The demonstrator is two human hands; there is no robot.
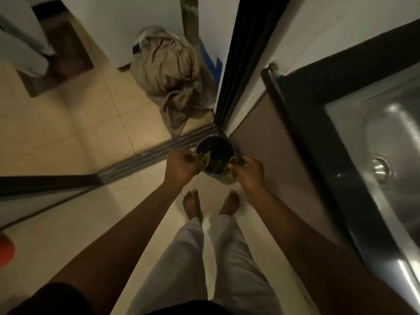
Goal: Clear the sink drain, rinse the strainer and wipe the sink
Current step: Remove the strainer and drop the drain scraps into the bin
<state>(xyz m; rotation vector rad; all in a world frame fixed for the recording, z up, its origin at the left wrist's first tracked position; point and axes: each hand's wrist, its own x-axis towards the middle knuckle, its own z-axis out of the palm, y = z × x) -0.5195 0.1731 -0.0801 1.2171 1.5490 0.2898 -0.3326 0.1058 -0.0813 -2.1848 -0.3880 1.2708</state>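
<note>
I look down at a small dark bin [214,146] on the floor by the cabinet corner. My left hand [180,165] is over its left rim, pinching a yellow-green scrap [204,160]. My right hand [248,172] is over the right rim, also closed on yellow-green scraps [229,172]. Dark waste lies inside the bin. At the right edge is the steel sink [386,123] with its round drain fitting [380,170] in the basin; whether the strainer sits in it is unclear.
A black counter edge [302,123] frames the sink above a grey cabinet front [279,155]. A crumpled beige cloth [172,76] lies on the tiles beyond a dark sliding-door track [159,151]. My bare feet [193,204] stand just behind the bin. A red object [5,248] shows at left.
</note>
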